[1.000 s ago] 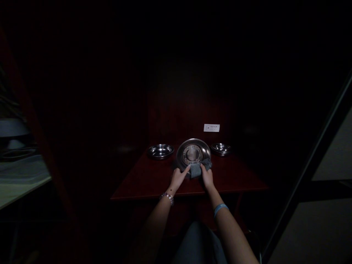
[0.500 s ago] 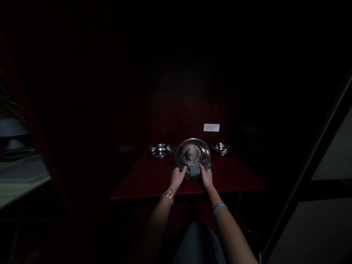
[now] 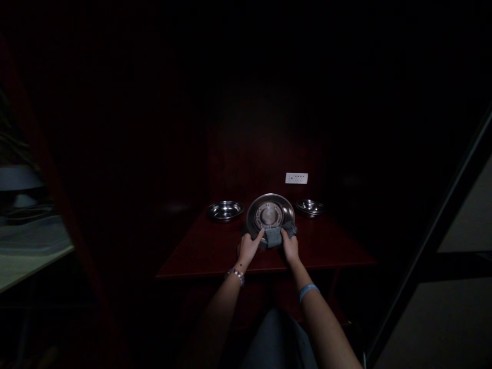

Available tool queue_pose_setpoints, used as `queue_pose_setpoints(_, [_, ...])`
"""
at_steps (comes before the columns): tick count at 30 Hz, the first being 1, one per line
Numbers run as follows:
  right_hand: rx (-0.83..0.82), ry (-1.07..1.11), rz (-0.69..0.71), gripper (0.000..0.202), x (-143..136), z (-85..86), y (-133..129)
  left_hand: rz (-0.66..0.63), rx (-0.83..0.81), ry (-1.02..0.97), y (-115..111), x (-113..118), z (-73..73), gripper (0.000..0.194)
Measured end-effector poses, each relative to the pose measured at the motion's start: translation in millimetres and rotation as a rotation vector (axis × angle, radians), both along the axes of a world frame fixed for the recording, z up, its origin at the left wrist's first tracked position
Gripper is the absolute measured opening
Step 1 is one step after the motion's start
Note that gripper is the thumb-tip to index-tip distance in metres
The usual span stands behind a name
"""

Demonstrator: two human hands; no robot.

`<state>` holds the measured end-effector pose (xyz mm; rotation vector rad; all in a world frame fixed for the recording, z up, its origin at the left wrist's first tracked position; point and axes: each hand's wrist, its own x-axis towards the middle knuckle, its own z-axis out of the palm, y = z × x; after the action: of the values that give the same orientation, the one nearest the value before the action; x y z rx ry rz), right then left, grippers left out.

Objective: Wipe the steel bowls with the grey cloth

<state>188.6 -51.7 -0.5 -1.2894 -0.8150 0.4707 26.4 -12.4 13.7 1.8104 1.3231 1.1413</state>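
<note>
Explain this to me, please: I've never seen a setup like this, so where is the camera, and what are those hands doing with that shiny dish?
There is no machine arm here: the grip comes from a person's bare left hand and right hand. The camera is worn on that person's head and looks forward and down, so you see roughly what they see. The two hands hold a tilted metal dish above a dark red table. The left hand is at its lower rim; the right hand presses a grey cloth there. On the table, a shiny metal bowl sits to the left, and more metal dishware to the right; it's too dark to count the pieces.
</note>
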Motion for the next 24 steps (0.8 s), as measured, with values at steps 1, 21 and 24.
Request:
queue_pose_setpoints(1, [-0.001,0.007,0.002,0.047,0,-0.5,1,-0.019,-0.001,0.075,-2,0,1.4,0.058])
queue_pose_setpoints(21, [0.014,-0.033,-0.010,0.048,-3,3.0,-2,-0.003,0.088,-0.380,13,4,-7.3,0.045])
queue_pose_setpoints(24, [0.019,-0.021,0.003,0.048,-3,4.0,-3,0.013,0.149,-0.448,12,2,-5.6,0.046])
